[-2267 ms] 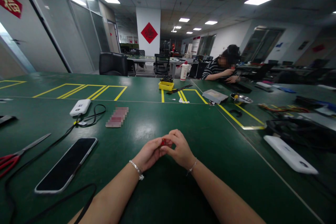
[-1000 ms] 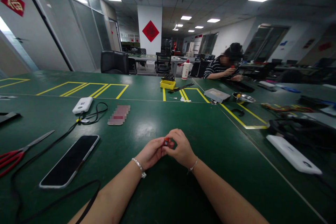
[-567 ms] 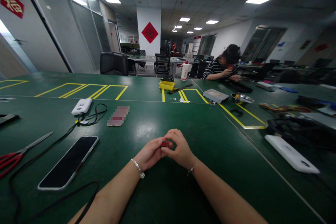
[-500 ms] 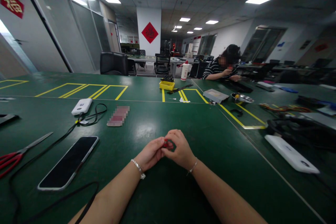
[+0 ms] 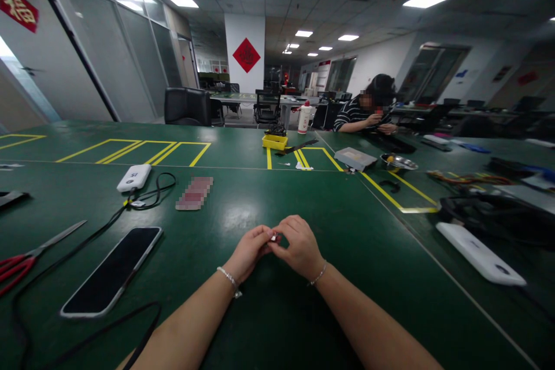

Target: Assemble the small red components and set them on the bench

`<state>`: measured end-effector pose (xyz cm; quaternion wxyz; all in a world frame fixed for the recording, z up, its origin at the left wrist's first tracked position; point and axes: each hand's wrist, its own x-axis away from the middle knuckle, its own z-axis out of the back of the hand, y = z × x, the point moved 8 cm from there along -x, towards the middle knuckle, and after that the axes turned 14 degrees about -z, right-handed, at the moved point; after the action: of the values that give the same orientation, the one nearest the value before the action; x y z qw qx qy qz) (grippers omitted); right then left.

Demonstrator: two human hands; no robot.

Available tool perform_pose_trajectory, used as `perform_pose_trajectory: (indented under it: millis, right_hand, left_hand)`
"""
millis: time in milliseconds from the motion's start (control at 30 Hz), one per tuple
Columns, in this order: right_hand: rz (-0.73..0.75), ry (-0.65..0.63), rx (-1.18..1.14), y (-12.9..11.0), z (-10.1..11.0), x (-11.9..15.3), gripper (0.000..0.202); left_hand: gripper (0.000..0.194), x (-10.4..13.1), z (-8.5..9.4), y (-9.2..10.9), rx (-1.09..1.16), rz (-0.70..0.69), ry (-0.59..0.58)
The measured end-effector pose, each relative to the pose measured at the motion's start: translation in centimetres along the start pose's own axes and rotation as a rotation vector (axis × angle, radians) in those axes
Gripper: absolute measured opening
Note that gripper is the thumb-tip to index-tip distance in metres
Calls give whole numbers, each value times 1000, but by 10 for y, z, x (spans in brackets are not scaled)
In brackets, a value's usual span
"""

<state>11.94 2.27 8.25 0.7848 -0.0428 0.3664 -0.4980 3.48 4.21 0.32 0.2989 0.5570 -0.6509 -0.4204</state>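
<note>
My left hand [image 5: 251,251] and my right hand [image 5: 299,245] meet above the green table [image 5: 243,191], in the middle of the view. Between their fingertips is a small object [image 5: 274,237], whitish with a little red beside it, too small to name. The fingers of my left hand are pinched on it. My right thumb and forefinger curve round and touch the same spot; most of the object is hidden by the fingers.
A phone [image 5: 113,272], red-handled scissors [image 5: 39,254], and a white power bank [image 5: 134,178] with a black cable lie left. Another white device [image 5: 479,253] is at right. Farther back are a yellow tray [image 5: 274,141], a bottle [image 5: 304,118] and a seated person [image 5: 366,110].
The small thing between my fingertips looked red before and now shows a whitish face. My fingers have shifted slightly around it.
</note>
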Motion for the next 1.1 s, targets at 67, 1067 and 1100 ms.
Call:
perform_pose_trajectory:
  millis: [67,1067,1100]
  right_hand:
    - [2,1,-12,1,0,0,10]
    - [-35,-39,-138,1,0,-1,18]
    - [-33,-38,-129,2,1,-1,19]
  left_hand:
    - [20,0,1,1,-9,-5,11]
    - [14,2,-6,-6,237,79,-82]
    - [15,2,-6,-5,236,77,-77]
